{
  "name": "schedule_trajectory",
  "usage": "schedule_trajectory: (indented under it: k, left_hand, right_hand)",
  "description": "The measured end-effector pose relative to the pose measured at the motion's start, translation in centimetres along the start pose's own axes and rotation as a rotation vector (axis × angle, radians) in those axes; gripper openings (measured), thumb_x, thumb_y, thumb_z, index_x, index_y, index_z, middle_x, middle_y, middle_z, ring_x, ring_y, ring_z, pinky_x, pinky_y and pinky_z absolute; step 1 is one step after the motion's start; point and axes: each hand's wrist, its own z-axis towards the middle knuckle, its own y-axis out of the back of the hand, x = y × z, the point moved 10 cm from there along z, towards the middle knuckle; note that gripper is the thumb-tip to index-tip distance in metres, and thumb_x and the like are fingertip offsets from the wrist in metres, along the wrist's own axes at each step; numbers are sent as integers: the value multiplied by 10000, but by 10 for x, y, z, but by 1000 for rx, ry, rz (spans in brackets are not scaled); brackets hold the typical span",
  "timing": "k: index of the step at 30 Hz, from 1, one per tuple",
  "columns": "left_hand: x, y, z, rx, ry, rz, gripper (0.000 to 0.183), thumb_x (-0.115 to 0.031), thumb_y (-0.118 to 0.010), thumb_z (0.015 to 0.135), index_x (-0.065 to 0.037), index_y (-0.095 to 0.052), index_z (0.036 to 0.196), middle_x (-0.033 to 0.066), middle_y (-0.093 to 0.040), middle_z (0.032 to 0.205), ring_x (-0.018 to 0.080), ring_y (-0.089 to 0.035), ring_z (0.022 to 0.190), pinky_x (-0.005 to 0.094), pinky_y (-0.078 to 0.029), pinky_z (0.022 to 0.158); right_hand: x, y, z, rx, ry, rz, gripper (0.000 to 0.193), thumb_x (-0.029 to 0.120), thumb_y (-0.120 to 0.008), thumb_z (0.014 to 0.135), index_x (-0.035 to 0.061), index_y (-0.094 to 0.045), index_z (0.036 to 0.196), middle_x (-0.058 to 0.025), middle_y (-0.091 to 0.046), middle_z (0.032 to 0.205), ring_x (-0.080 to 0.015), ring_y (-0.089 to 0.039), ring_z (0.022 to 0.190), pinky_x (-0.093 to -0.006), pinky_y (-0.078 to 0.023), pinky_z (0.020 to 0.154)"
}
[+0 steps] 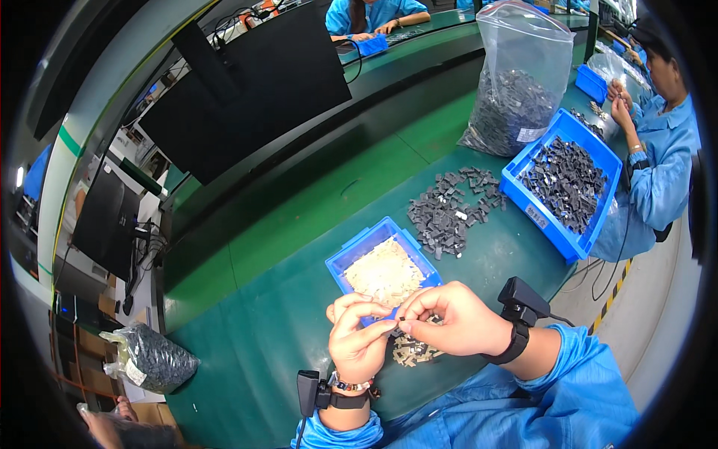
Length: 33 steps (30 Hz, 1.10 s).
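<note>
My left hand (357,343) and my right hand (458,323) meet fingertip to fingertip over the table. Both are closed in a pinch on a small dark piece (399,320), mostly covered by the fingers, so its exact kind does not show. Just beyond the hands stands a small blue bin (345,258) with many little cream-coloured parts (386,271) inside. Below the fingers, partly hidden by them, lies a heap of small cream and dark parts (413,352). Farther off, a loose pile of dark grey plastic parts (449,217) is spread on the green tabletop (299,329).
At the right, a larger blue bin (540,217) holds more dark parts, beside a tall clear bag (516,82) of them. Another filled bag (153,359) lies at the left table edge. A black monitor (247,90) rises at the back. A co-worker (662,157) works at right.
</note>
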Motion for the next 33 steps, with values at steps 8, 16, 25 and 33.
schedule_trajectory:
  k: [8, 16, 25, 33]
  left_hand:
    - [-4, -4, -2, 10, 4, 54, 191, 1, -786, 672, -127, -766, 813, 39, -676, 909, 280, -537, 1021, 412, -422, 904]
    - [-20, -1, 2, 42, -41, 276, 238, -66, -811, 600, -182, -771, 804, -24, -673, 845, 223, -552, 910, 401, -320, 871]
    - [-26, -10, 17, 151, -16, -102, 157, 78, -740, 709, 68, -690, 857, 184, -681, 865, 329, -653, 845, 381, -531, 749]
    - [-13, -7, 3, 95, 8, -211, 135, 30, -797, 648, -48, -715, 721, 64, -717, 763, 222, -702, 799, 335, -419, 739]
  right_hand:
    - [-24, -1, -1, 33, -109, 246, 70, 7, -672, 907, -38, -692, 957, -100, -704, 1036, -127, -648, 944, -274, -529, 839]
    - [-29, -6, 7, 95, 85, 493, 17, -33, -687, 889, -33, -672, 896, -127, -687, 1054, -166, -653, 1011, -303, -533, 917]
    - [-19, 15, 1, -13, 114, 267, 64, -1, -731, 865, -35, -685, 893, -120, -689, 1008, -138, -670, 924, -259, -555, 825]
    - [-27, -9, -3, 160, -78, 837, 169, -76, -711, 841, 6, -611, 950, -100, -693, 923, -162, -688, 881, -277, -564, 813]
